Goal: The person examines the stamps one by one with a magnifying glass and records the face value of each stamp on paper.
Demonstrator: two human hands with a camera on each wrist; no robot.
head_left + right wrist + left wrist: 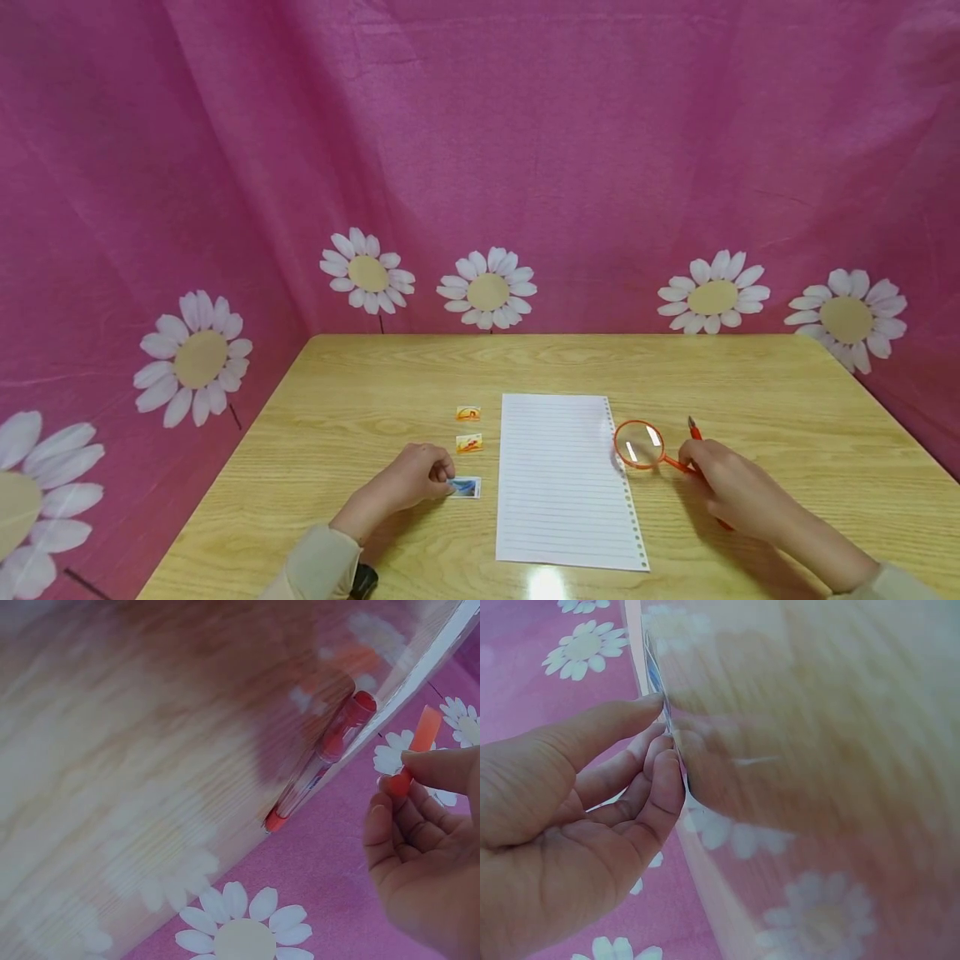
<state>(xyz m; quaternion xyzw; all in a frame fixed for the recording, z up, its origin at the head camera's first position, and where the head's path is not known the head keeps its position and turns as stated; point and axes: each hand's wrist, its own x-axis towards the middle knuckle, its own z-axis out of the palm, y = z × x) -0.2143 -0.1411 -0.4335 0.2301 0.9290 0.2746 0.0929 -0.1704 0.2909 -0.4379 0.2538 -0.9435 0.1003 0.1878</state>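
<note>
At the table's left, my left hand [408, 482] pinches the left edge of a blue picture stamp [467, 488] lying low on the wood. The left wrist view shows thumb and curled fingers [660, 780] at that stamp [654, 673], seen almost edge-on. My right hand [738, 492] grips the handle of a red-rimmed magnifying glass [639, 445]. Its lens hangs over the right edge of a lined sheet of paper [562, 483]. In the right wrist view the handle [426, 729] sits between thumb and fingers; the lens is out of that view.
Two yellow-and-red stamps [468, 413] lie in a column beyond the blue one, left of the paper. A clear-barrelled red pen [322, 757] lies on the table [390, 367] beside and partly under the right hand. A pink flowered cloth [525, 167] surrounds the table.
</note>
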